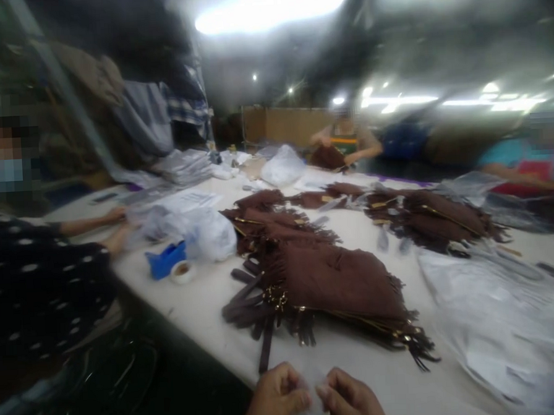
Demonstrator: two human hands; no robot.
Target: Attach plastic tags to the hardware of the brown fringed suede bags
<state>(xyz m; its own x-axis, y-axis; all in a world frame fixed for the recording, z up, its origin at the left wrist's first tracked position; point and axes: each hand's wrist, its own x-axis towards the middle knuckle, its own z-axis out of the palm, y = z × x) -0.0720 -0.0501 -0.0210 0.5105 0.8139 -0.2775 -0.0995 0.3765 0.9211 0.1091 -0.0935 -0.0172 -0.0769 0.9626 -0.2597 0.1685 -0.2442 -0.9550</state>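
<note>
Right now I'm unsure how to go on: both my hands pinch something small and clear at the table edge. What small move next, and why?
Probably draw the left hand and right hand slightly apart to open the clear plastic piece; both pinch it, the brown fringed bag lies just beyond, and blur hides more.

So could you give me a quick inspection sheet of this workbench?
Surface: long white table.
Job's things: small clear piece, blurred, pinched between both hands.
Clutter: brown fringed bags piled mid-table; more bags further back; plastic sleeves at right; blue tape dispenser; white bag.
Grips: left hand and right hand closed on the piece.
Cables: nothing seen.
Surroundings: co-workers around the table; hanging clothes; ceiling lights.
</note>
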